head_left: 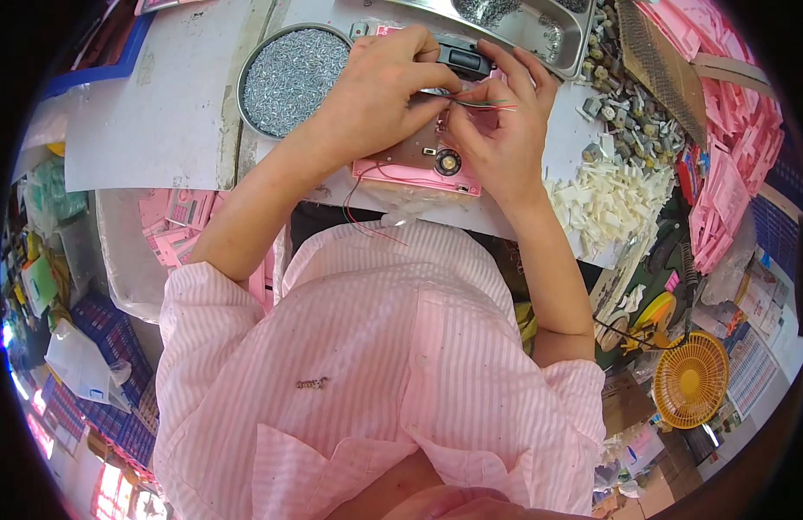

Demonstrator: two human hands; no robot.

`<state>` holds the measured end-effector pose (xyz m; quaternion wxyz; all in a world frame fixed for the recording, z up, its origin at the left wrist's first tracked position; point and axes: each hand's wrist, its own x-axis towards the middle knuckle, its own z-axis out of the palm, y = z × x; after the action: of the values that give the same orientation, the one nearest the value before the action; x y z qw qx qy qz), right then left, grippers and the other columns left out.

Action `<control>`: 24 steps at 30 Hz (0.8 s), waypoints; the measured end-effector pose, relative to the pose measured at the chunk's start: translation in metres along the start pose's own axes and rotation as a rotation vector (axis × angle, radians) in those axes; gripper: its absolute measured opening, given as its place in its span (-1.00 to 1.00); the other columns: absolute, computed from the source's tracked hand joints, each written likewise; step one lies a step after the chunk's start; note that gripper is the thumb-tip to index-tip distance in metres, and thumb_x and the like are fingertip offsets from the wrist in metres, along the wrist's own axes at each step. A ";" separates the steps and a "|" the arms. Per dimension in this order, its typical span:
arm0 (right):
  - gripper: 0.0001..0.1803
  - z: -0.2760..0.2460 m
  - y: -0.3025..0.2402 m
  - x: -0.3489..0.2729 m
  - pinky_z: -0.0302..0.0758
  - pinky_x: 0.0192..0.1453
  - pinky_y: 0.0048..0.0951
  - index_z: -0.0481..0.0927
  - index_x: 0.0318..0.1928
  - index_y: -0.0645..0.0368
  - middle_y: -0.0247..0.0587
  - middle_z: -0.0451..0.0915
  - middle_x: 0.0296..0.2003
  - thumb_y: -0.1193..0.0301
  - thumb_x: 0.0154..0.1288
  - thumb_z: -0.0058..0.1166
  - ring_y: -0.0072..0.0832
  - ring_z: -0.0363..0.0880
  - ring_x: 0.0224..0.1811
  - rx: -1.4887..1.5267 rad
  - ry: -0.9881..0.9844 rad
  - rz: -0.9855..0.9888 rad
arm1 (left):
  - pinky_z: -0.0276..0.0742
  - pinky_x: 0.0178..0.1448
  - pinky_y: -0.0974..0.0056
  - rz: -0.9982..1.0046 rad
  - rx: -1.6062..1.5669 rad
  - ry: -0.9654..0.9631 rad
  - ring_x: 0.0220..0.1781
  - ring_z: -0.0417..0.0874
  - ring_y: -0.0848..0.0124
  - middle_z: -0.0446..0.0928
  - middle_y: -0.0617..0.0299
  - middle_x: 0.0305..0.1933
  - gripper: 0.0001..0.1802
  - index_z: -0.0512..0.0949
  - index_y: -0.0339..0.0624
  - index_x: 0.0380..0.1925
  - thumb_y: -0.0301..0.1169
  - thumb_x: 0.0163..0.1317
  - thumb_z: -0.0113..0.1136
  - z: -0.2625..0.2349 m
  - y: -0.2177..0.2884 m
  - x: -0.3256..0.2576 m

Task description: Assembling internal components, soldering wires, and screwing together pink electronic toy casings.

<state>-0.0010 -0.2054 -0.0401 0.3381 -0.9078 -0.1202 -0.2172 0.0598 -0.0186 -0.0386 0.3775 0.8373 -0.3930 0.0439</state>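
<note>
My left hand (386, 91) comes in from the left and closes its thumb and forefinger on thin wires. My right hand (510, 130) pinches the same wires (492, 105) from the other side, their red, green and white ends sticking out past its thumb. Beneath both hands lies a pink plastic housing (419, 178) with a brown board and a small round black part (447, 161) on it. A dark grey block (465, 59) sits at its far side, partly behind my fingers. Loose red and dark wires (349, 208) hang off the near left edge.
A round tray (299, 78) of small metal screws stands left of my hands. Behind is a steel tray (570, 43) with small parts. To the right are heaps of white plastic pieces (609, 204), grey parts (622, 108) and pink panels (735, 156). A yellow basket (692, 380) is lower right.
</note>
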 end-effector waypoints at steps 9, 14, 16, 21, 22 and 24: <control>-0.86 -0.013 -0.008 -0.002 0.30 0.29 -0.11 0.68 -0.38 0.10 -0.28 0.65 -0.05 0.44 -0.02 0.34 -0.13 0.42 0.17 -0.133 0.061 -0.073 | 0.33 0.03 0.13 0.184 -0.051 0.232 -0.11 0.57 0.30 0.53 0.25 -0.04 -0.83 0.69 -0.05 -0.30 -0.39 0.07 0.39 -0.004 -0.002 -0.019; -0.84 -0.029 -0.023 -0.023 0.46 -0.14 -0.35 0.68 -0.35 0.12 -0.35 0.63 -0.44 0.55 -0.02 0.33 -0.36 0.56 -0.37 0.256 -0.093 0.263 | 0.39 0.06 0.13 -0.128 0.473 0.436 -0.14 0.62 0.27 0.56 0.21 0.01 -0.75 0.66 -0.13 -0.19 -0.40 0.09 0.36 -0.004 0.008 -0.032; -0.82 -0.030 -0.024 -0.024 0.47 -0.29 -0.41 0.68 -0.34 0.13 -0.34 0.63 -0.49 0.58 -0.04 0.32 -0.37 0.56 -0.44 0.391 -0.084 0.282 | 0.46 0.06 0.11 -0.139 0.348 0.443 -0.10 0.63 0.22 0.59 0.16 -0.01 -0.71 0.64 -0.18 -0.11 -0.41 0.14 0.34 -0.008 0.034 -0.025; -0.78 -0.038 -0.013 -0.018 0.51 -0.34 -0.43 0.66 -0.33 0.14 -0.29 0.66 -0.43 0.61 -0.07 0.33 -0.32 0.61 -0.37 0.242 -0.046 -0.099 | 0.57 0.03 0.10 -0.090 -0.376 -0.090 -0.12 0.66 0.15 0.65 0.05 -0.11 -0.75 0.62 -0.27 -0.03 -0.52 0.30 0.22 -0.001 0.046 -0.014; -0.77 -0.039 -0.012 -0.018 0.52 -0.33 -0.43 0.66 -0.33 0.14 -0.28 0.66 -0.42 0.61 -0.08 0.33 -0.32 0.61 -0.36 0.223 -0.045 -0.127 | 0.61 -0.04 0.19 -0.103 -0.411 -0.193 -0.18 0.69 0.26 0.63 0.10 -0.19 -0.81 0.61 -0.30 -0.06 -0.56 0.35 0.17 -0.007 0.039 -0.011; -0.75 -0.041 -0.006 -0.022 0.54 -0.31 -0.43 0.66 -0.33 0.14 -0.27 0.67 -0.40 0.62 -0.10 0.33 -0.30 0.62 -0.34 0.169 -0.040 -0.164 | 0.61 -0.08 0.23 -0.232 -0.535 -0.253 -0.20 0.68 0.36 0.60 0.15 -0.24 -0.84 0.61 -0.31 -0.10 -0.54 0.36 0.18 -0.009 0.036 -0.007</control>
<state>-0.0357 -0.2299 -0.0191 0.3922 -0.8672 -0.2185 -0.2152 0.0322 -0.0230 -0.0128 0.5347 0.7464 -0.3365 -0.2090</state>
